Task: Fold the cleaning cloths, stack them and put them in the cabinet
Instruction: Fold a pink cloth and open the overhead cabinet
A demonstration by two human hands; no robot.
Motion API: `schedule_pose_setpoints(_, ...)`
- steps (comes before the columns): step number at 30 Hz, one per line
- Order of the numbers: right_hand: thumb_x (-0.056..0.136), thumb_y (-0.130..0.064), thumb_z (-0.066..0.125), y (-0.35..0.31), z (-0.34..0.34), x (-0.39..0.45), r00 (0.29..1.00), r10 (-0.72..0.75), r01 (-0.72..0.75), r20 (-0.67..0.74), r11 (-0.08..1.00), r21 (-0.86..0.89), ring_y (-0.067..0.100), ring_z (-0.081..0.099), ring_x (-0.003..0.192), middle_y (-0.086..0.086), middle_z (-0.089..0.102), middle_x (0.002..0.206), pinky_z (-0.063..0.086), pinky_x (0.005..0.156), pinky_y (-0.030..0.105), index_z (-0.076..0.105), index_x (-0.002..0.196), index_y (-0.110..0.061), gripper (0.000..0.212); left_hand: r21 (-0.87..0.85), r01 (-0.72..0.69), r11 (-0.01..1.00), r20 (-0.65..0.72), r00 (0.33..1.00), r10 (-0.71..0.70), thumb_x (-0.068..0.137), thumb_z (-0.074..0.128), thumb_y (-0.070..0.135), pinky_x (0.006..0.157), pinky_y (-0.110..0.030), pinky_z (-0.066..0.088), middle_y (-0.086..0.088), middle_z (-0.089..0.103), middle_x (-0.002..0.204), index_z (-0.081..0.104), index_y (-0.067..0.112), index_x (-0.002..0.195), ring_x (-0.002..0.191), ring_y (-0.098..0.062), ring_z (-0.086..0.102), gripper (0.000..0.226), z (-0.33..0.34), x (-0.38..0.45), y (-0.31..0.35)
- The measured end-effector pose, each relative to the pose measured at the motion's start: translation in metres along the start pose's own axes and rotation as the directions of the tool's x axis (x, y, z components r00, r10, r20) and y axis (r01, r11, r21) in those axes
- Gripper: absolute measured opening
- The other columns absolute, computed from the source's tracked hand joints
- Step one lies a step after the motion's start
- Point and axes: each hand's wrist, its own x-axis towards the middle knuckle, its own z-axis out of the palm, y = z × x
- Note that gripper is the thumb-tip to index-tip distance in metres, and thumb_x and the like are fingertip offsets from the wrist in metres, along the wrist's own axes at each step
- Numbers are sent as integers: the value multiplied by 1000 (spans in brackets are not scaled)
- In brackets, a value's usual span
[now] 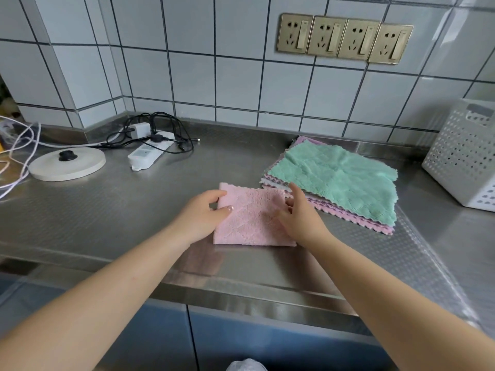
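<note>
1. A folded pink cloth [251, 218] lies flat on the steel tabletop [112, 210], near its front edge and about midway across the view.
2. The left hand [203, 215] grips the cloth's left edge: the thumb lies on top of the fabric and the fingers curl around the upper left corner.
3. The right hand [297, 212] rests on the cloth's right side with its fingers fairly straight and spread, the index finger pointing away from the person; whether the thumb pinches the fabric cannot be told.
4. Just to the right of the pink cloth sits a stack of unfolded cloths [318, 207], with pink, lilac and whitish zigzag edges showing along its sides. The cloth's upper right corner meets the stack's near left edge.
5. A green cloth [337, 178] lies spread on top of that stack.
6. At the far right of the tabletop stands a white perforated basket [463, 156], apart from the stack.
7. Toward the back left lie a white power strip [150, 153] with a charger and tangled black cables, and beside it a round white lid [67, 164] with a black knob.
8. On the tiled wall above, a row of four brass-coloured sockets [344, 38] is mounted.
9. Below the tabletop's front edge are blue-grey cabinet doors [267, 344].
</note>
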Motion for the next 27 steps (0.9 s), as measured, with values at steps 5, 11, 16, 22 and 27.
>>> schedule_pose_setpoints(5, 91, -19, 58, -4, -8, 4, 994, 105, -84, -39, 929, 360, 20, 57, 101, 3, 45, 142, 48, 75, 28, 23, 148, -27, 67, -498, 150, 854, 70, 989, -133, 87, 56, -6, 98, -39, 47, -5, 54, 132, 47, 17, 133, 117, -15, 54, 52, 0, 5, 3)
schedule_pose_setpoints(11, 90, -10, 61, 4, -8, 19, 973, 215, -218, 82, 751, 624, 18, 59, 72, -5, 58, 91, 55, 69, 34, 50, 130, -29, 46, -607, 290, 740, 227, 955, -188, 90, 46, -10, 70, -25, 57, -9, 65, 113, 49, 19, 133, 91, -17, 66, 52, 9, 18, 4)
schedule_pose_setpoints(16, 87, -10, 65, 13, -9, 47, 975, 163, -221, 150, 692, 687, 20, 64, 80, 3, 61, 99, 57, 79, 36, 57, 119, -35, 41, -577, 348, 739, 328, 927, -181, 92, 46, -6, 70, -20, 57, 12, 72, 97, 56, 27, 124, 86, -6, 70, 48, 15, 42, -1)
schedule_pose_setpoints(22, 86, -5, 64, 14, -16, 82, 954, 112, -292, 278, 556, 778, 17, 71, 82, 4, 70, 101, 58, 70, 30, 44, 135, -34, 60, -587, 300, 752, 211, 953, -216, 88, 51, -7, 88, -26, 51, 10, 66, 117, 60, 32, 114, 107, -9, 63, 47, 13, 69, 13)
schedule_pose_setpoints(27, 85, -6, 65, -8, -32, 83, 916, 196, -402, 351, 443, 801, 19, 70, 85, 8, 67, 110, 57, 72, 33, 41, 138, -33, 65, -551, 332, 765, 209, 943, -259, 88, 52, -5, 103, -36, 42, 9, 62, 124, 61, 36, 110, 116, -11, 58, 48, -1, 76, 40)
